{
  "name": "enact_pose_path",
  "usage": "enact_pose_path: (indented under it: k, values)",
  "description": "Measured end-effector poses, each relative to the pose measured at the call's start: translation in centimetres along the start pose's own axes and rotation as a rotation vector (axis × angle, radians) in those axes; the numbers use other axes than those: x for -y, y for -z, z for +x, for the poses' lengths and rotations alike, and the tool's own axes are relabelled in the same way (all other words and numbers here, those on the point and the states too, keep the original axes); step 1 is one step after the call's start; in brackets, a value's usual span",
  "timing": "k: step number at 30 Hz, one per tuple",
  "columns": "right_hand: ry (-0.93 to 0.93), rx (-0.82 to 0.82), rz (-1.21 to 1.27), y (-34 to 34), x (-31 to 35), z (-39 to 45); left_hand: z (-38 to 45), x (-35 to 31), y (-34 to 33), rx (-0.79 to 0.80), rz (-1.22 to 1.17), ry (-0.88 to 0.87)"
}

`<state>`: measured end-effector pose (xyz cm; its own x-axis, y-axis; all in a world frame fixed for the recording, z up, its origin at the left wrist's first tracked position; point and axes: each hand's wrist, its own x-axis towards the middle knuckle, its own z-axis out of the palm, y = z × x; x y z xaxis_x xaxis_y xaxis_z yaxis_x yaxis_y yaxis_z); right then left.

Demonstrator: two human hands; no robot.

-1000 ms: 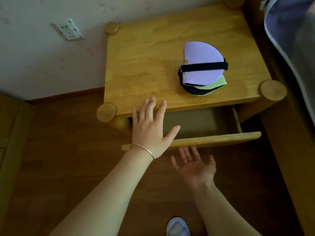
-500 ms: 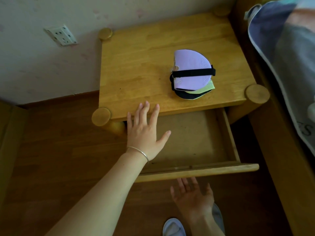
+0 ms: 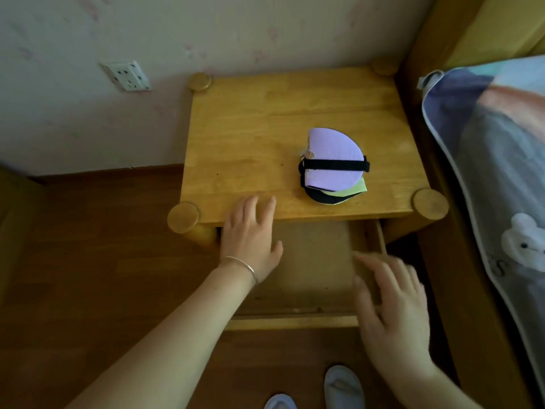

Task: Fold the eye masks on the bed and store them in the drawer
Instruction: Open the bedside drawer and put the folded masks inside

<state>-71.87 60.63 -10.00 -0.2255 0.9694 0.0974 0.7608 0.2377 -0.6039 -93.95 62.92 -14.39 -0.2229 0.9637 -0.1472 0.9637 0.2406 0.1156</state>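
Note:
A small stack of folded eye masks [image 3: 333,165] lies on the wooden nightstand top [image 3: 259,137], toward its right front. The top mask is lilac with a black strap across it; a pale green one and a black one show beneath. Below the top, the drawer [image 3: 309,261] stands pulled out and looks bare inside. My left hand [image 3: 250,234] rests flat on the nightstand's front edge, fingers spread, a thin silver bracelet on the wrist. My right hand [image 3: 392,308] hovers blurred over the drawer's right front corner, fingers apart and holding nothing.
The bed [image 3: 498,178] with a patterned quilt runs along the right, its wooden frame close beside the nightstand. A wall socket [image 3: 126,75] sits on the wall at the left. Dark wooden floor [image 3: 103,246] lies left of the drawer; two pale slippers [image 3: 342,388] show at the bottom.
The drawer has slid further out. My right hand has let go of the drawer front and risen above its right corner. My left hand stays on the nightstand edge.

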Motion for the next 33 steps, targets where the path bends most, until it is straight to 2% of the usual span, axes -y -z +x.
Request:
enact_pose_path:
  k: [3,5,9,11,18,28,33]
  values:
    - [0.070,-0.075,-0.102,1.2,0.1,6.1,2.0,-1.1,2.4,-0.064,-0.185,0.117]
    - [0.078,-0.082,-0.071,1.5,-0.2,9.7,3.6,-2.0,3.8,-0.078,-0.301,0.144]
    - [0.203,0.018,-0.267,1.3,-0.9,15.2,6.2,-3.5,5.4,-0.115,-0.364,0.089]
    - [0.208,0.067,-0.308,0.7,-1.3,16.9,7.3,-4.2,5.5,-0.110,-0.392,0.093]
    - [-0.151,0.300,0.095,-2.1,-3.4,19.5,10.1,-6.0,4.2,0.045,-0.564,0.225]
    - [-0.198,0.328,0.222,-2.9,-4.1,20.5,11.5,-7.2,3.4,0.049,-0.742,0.224]
    - [-0.273,0.322,0.370,-3.2,-3.5,20.7,11.3,-8.3,3.4,0.040,-0.941,0.312]
